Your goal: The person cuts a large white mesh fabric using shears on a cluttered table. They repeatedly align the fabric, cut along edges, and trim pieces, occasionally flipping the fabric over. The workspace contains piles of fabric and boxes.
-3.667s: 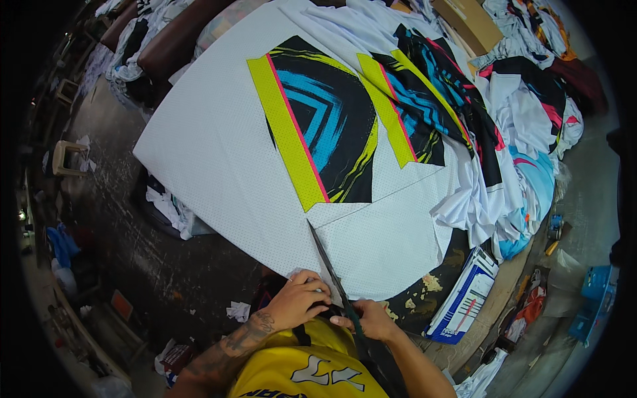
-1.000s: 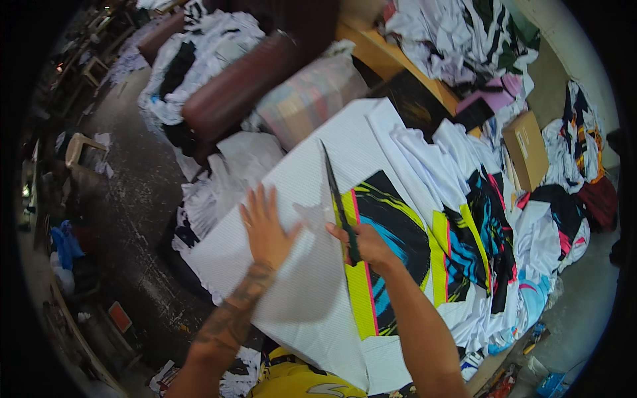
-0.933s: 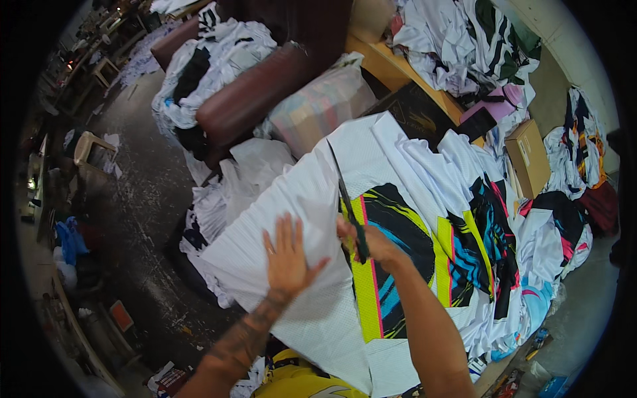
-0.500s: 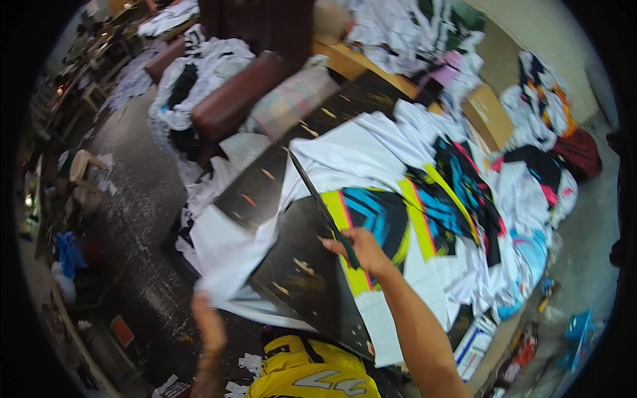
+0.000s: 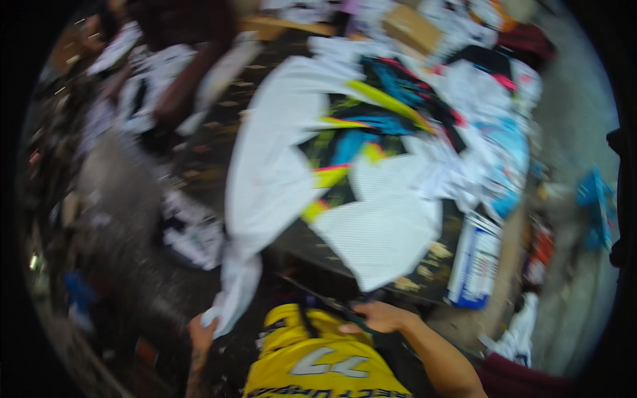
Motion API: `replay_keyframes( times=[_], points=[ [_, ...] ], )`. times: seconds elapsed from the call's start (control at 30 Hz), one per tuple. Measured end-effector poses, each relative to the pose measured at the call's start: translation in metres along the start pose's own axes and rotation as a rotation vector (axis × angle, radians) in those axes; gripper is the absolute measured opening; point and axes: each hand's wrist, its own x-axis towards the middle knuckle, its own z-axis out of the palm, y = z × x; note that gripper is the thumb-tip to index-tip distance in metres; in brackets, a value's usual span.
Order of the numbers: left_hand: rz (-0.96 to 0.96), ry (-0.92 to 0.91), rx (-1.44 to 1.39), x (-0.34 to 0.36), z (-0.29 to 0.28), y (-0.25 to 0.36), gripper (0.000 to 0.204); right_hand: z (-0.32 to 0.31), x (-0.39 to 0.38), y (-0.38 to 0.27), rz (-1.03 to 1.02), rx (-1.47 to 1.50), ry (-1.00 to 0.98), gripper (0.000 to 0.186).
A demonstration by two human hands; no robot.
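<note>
At the lower left, my left hand [image 5: 203, 330] grips the trailing end of a long white fabric strip [image 5: 265, 142], which stretches from the dark worktable [image 5: 206, 159] past its front edge. My right hand [image 5: 371, 320] is closed on the dark handles of large scissors [image 5: 328, 298], low in front of my yellow jersey, their blade pointing left. On the table lie crumpled printed panels [image 5: 371, 123] in black, blue, pink and lime, with a perforated white piece [image 5: 375, 239] folded over their lower part. The whole view is smeared by motion.
A large garment pile [image 5: 491, 113] covers the table's right side, with a cardboard box [image 5: 411, 30] behind and a blue-white flat pack [image 5: 474, 262] at the right edge. A maroon sofa [image 5: 186, 86] stands upper left; blue plastic crates [image 5: 594, 205] sit far right; scattered cloth lies on the floor.
My left hand has pulled the white fabric down and off toward me, uncovering dark tabletop. My right hand with the scissors has lowered from over the panels. The panels are now bunched.
</note>
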Motion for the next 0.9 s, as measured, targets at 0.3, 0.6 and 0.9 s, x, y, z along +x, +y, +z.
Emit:
replay_keyframes(
  times=[0.3, 0.6, 0.9],
  points=[
    [-0.074, 0.076, 0.074, -0.043, -0.002, -0.033, 0.039, 0.008, 0.119, -0.137, -0.139, -0.329, 0.077, 0.117],
    [-0.844, -0.565, 0.206, -0.175, 0.153, -0.158, 0.074, -0.026, 0.051, -0.064, -0.42, 0.363, 0.614, 0.044],
    [-0.158, 0.042, 0.291, -0.055, 0.1, 0.04, 0.05, -0.022, -0.026, 0.178, 0.331, 0.03, 1.635, 0.026]
  ],
)
